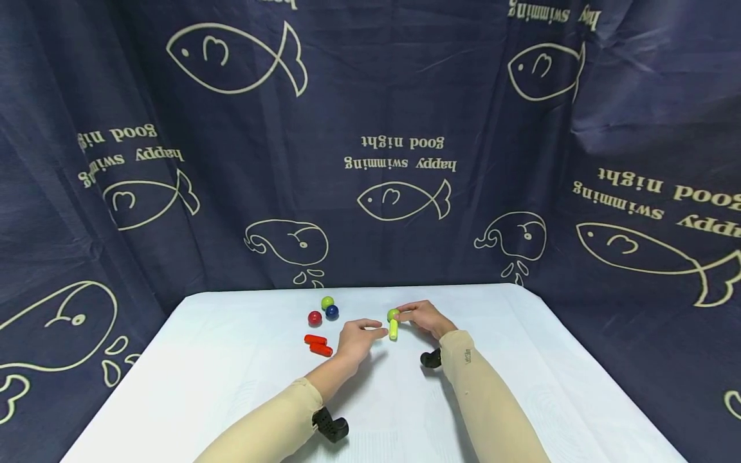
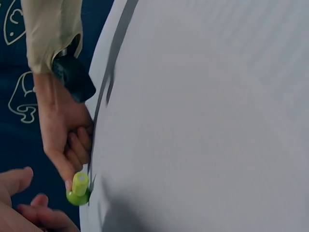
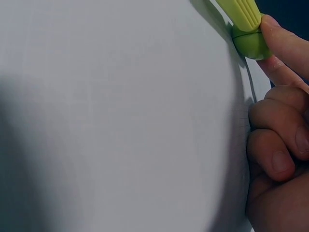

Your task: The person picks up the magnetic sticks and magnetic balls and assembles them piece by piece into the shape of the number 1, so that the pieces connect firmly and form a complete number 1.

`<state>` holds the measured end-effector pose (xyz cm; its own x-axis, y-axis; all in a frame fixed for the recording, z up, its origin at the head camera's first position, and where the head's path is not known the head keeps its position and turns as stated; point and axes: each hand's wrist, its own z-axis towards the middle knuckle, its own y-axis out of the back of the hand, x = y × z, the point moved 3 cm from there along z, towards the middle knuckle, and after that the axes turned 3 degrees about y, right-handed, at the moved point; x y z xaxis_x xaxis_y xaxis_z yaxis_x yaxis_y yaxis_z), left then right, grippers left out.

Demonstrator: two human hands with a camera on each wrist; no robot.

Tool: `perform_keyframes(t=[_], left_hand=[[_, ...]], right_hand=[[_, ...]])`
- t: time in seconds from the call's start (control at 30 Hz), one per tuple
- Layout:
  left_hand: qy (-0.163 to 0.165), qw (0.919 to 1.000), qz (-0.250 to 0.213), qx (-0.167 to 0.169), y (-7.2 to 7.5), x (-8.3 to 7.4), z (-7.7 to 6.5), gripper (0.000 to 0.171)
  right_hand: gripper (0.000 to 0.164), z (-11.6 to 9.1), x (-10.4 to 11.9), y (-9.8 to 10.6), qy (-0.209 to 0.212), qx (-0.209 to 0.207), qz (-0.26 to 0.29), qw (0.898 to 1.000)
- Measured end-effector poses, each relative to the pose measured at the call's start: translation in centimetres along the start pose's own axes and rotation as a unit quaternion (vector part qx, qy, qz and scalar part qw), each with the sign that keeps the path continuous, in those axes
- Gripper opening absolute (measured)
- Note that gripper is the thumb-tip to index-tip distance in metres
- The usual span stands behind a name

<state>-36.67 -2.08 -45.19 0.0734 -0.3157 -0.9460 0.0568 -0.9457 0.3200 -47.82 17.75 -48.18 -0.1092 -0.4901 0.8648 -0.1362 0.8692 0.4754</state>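
well, my right hand [image 1: 425,317] has its thumb and a finger clamped on the green ball [image 3: 251,47], which sits at the far end of the yellow stick [image 1: 393,330]. i take the pinch to be there because a round thing could roll on the smooth surface [image 1: 191,386]; fingertips against it leave it little room to wander. the other fingers of that hand are folded toward the palm, so they crowd nothing around the stick. whether a fingertip also bears on the end of the stick, i can't quite tell, as it covers part of where stick and ball meet.

my left hand [image 1: 356,339] is just to the left of the stick, its fingers apart from it and holding nothing, close enough, i judge, to be handy without getting in the way of my right.

farther left of the stick lie two red sticks [image 1: 321,350], near each other and flat on their sides, a steady way to rest. also left of the stick, but farther from me than it is, the red ball [image 1: 314,318], the blue ball [image 1: 332,312] and a second green ball [image 1: 327,302] form a small cluster, sensibly out of my fingers' path.
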Motion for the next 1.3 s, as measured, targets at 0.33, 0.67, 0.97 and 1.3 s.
perform_keyframes(t=[0.33,0.67,0.97,1.3], left_hand=[[-0.008,0.9995,-0.017,0.024,2.9,-0.4,0.1,0.027],[0.000,0.9987,-0.032,0.039,6.2,0.3,0.3,0.028],[0.011,0.9953,-0.086,0.043,9.1,0.4,1.5,0.027],[0.014,0.9940,-0.100,0.042,11.3,1.1,2.2,0.036]], right_hand=[[0.041,-0.1,0.2,0.3,-0.006,0.000,-0.007,1.000],[0.042,-0.3,0.4,0.5,-0.007,0.002,-0.005,1.000],[0.040,0.0,1.0,0.3,-0.001,0.000,0.000,1.000],[0.041,-0.2,0.3,-0.2,0.003,0.005,-0.008,1.000]])
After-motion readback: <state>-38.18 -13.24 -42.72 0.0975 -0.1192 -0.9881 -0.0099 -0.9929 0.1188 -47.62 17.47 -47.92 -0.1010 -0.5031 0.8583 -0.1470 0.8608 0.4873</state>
